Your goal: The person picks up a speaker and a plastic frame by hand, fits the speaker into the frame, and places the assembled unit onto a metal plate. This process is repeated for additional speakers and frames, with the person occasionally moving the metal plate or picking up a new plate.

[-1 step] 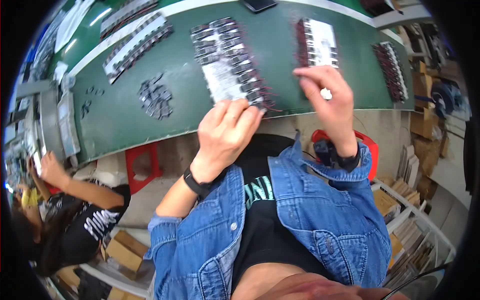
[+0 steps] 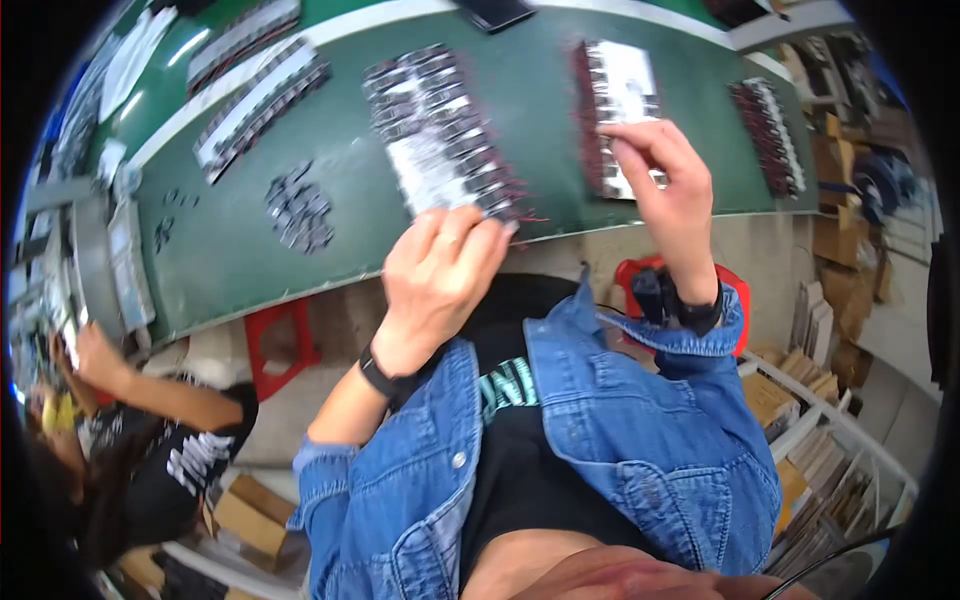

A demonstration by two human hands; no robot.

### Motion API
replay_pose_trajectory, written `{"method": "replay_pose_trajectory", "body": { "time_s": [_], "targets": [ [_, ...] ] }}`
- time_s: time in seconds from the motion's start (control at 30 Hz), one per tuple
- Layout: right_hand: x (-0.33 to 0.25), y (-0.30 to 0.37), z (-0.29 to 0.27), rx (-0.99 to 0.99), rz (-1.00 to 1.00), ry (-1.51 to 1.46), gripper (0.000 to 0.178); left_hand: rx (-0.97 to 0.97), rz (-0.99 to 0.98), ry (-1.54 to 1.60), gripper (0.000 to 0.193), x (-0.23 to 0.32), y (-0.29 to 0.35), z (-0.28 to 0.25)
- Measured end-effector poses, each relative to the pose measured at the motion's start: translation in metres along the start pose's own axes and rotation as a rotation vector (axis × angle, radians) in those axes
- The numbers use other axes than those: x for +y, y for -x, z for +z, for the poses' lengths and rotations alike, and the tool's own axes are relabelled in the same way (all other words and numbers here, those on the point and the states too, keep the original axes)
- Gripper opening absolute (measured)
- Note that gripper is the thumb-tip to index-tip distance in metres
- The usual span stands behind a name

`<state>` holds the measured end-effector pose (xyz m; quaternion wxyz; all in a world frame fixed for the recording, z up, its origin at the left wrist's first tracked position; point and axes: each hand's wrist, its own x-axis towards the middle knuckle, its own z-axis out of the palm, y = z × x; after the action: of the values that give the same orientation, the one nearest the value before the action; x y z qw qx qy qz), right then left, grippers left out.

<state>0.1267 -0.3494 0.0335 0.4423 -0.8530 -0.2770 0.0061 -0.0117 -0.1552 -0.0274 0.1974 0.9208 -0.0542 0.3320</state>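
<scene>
My left hand [image 2: 447, 262] is closed at the near end of a white sheet [image 2: 425, 175] in the middle of the green table. Small black-and-silver parts with thin dark red wires line this sheet. Its fingers curl downward, and a small bit shows by the fingertips, too little to name. My right hand [image 2: 672, 180] is over the near part of a second white sheet [image 2: 628, 80], which carries similar wired parts [image 2: 597, 95] down its left side. Thumb and index finger pinch together beside that row; what they hold is too small to make out.
Loose small black pieces [image 2: 300, 208] lie in a pile on the green table [image 2: 350, 240]. Further strips of parts [image 2: 262, 105] lie far left and others [image 2: 768, 140] at the right. A dark phone-like slab [image 2: 495, 12] is at the back. Another person's arm [image 2: 150, 385] is at left.
My right hand has shifted slightly, its pinch now over the row of parts on the right sheet. The whole view has moved a little; my left hand stays at the middle sheet.
</scene>
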Motion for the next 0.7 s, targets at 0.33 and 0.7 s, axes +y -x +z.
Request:
{"method": "replay_pose_trajectory", "body": {
  "time_s": [0.33,0.7],
  "targets": [
    [0.121,-0.051,-0.042,-0.019,-0.081,0.404,0.020,0.043,-0.079,-0.028,0.019,-0.011,0.002,-0.020],
    [0.124,-0.057,-0.059,-0.111,-0.093,0.490,0.016,0.046,-0.388,-0.366,0.010,-0.106,0.005,-0.070]
  ]
}}
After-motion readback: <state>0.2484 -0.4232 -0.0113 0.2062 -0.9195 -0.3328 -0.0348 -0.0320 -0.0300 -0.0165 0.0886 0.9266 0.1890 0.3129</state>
